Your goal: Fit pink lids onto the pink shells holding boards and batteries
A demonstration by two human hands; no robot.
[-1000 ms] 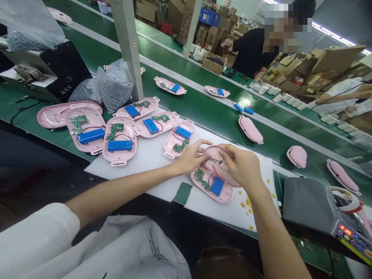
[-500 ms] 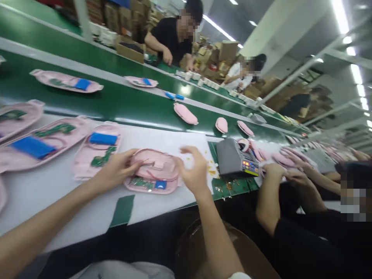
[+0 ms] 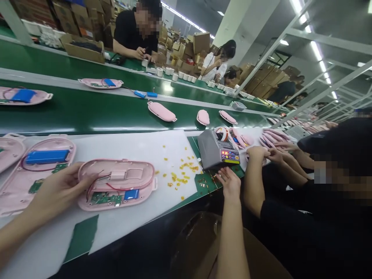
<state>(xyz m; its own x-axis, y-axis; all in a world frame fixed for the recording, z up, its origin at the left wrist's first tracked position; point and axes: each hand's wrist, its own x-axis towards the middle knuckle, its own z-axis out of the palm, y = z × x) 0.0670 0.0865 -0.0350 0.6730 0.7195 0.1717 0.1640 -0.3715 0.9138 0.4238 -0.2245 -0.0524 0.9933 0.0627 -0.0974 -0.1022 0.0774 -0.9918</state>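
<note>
My left hand grips the left end of a pink shell half, thumb on its inside near some thin wires. That half overlaps a second pink shell, which holds a green circuit board and a small blue battery. Red wires run between the two. Away to the right, my right hand has its fingers apart and holds nothing. It is just below the front of a grey dispenser with a lit red display.
Small yellow pieces lie scattered on the white sheet. More open shells with blue batteries are at the left. Pink shells rest on the green belt. A neighbour's hands work right of the dispenser.
My right hand has left the shells and moved right to the dispenser. My left hand still holds the shell half. The view has shifted right, so the belt and shells appear further left.
</note>
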